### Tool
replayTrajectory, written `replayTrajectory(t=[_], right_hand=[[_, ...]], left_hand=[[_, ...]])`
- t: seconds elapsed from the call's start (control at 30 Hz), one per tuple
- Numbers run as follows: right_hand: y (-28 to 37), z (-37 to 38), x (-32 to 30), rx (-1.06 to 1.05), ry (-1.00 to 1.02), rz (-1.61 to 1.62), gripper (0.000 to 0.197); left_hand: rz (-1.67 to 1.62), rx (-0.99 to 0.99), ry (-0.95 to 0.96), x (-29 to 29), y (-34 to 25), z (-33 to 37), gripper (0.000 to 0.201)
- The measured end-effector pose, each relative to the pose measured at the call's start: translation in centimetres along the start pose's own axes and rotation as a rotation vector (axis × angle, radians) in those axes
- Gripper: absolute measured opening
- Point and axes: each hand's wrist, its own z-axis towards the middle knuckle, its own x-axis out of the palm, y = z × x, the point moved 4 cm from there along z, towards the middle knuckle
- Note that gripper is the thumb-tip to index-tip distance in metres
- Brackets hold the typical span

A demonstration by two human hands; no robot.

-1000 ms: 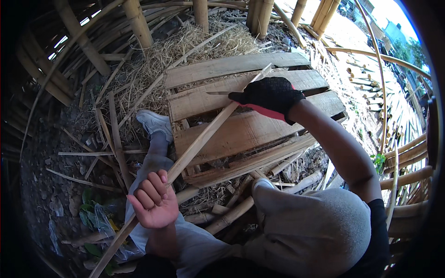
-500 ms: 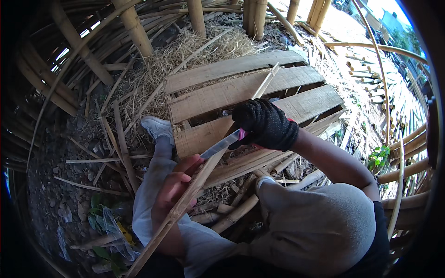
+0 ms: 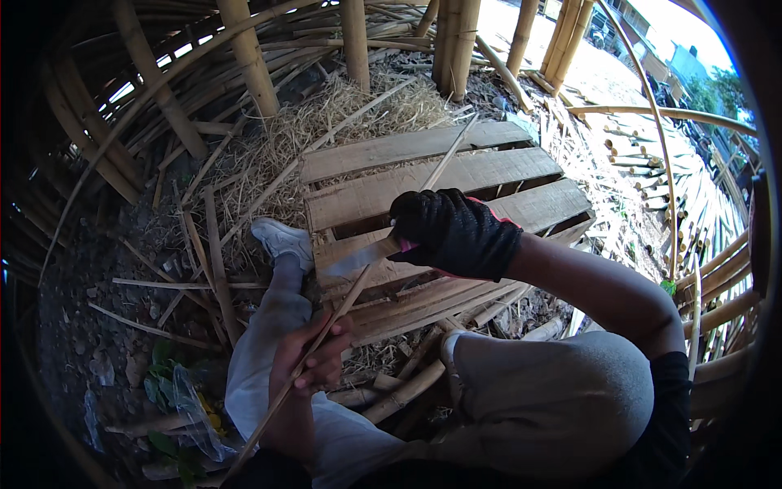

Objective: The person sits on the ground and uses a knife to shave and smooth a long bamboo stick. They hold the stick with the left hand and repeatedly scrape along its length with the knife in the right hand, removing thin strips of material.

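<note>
While the left hand [image 3: 326,359] grips one wooden strip [image 3: 352,293], the gloved right hand [image 3: 463,235] holds one knife [image 3: 357,260].

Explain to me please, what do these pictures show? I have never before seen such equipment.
There is no machine here, only a person's two hands. All pictures come from a wide camera worn on the head, looking down, so straight edges bend near the rim. The bare left hand holds a long, thin strip. The right hand, in a black glove, holds a knife; its blade is near the strip. The strip's far end extends over a slatted wooden platform; I cannot tell if they touch. Beyond lies straw.
</note>
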Motion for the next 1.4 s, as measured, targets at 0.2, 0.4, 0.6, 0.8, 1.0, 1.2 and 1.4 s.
replayTrajectory(t=[0.2,0.4,0.6,0.8,1.0,1.2,1.4], right_hand=[[0.0,2.0,-2.5,0.396,0.270,-0.062,0.025],[-3.0,0.6,1.7,0.934,0.429,0.414,0.032],[-4.4,1.6,2.0,0.990,0.441,0.489,0.028],[-2.6,1.0,2.4,0.453,0.380,0.216,0.034],[-4.0,1.8,2.8,0.470,0.402,0.048,0.033],[-0.9,3.9,1.7,0.368,0.279,-0.032,0.035],[4.9,4.8,4.1,-0.038,0.237,-0.036,0.024]], left_hand=[[0.075,0.126,-0.149,-0.4,-1.5,-0.5,0.030],[0.301,0.106,-0.292,-1.2,-2.0,-0.5,0.032],[0.283,0.003,-0.369,-1.7,-2.6,-1.9,0.033],[0.248,0.033,-0.185,0.8,-3.3,-2.4,0.032],[0.404,0.068,-0.222,0.6,-3.3,-1.9,0.031],[-0.120,0.145,-0.067,-0.9,-3.5,-1.0,0.029],[-0.200,0.159,0.043,-0.3,-3.2,-0.9,0.026]])
